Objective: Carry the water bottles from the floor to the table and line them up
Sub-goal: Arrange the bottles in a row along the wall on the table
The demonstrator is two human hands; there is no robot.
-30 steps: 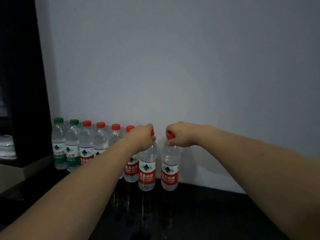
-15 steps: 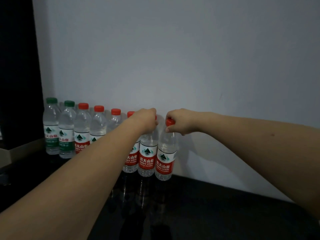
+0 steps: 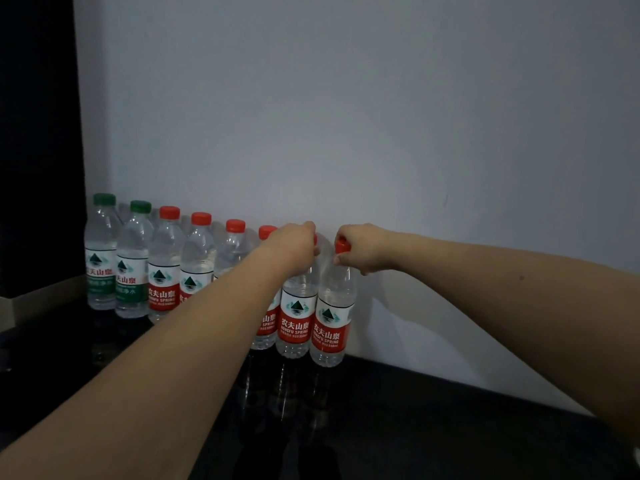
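Both hands up at the wall end of the dark bench point(image 3: 450, 427): the left hand point(image 3: 294, 247) curls round one red-capped bottle's point(image 3: 297, 313) top, the right hand point(image 3: 363, 249) pinches the cap of the end bottle point(image 3: 330, 323), closing an upright row.

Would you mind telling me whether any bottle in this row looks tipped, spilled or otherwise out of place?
Nothing stands out. The bottles stand upright, capped, in one row along the wall on the dark table. The left hand and right hand each grip a cap at the row's right end. Only quirk: the two green-capped bottles at the far left.
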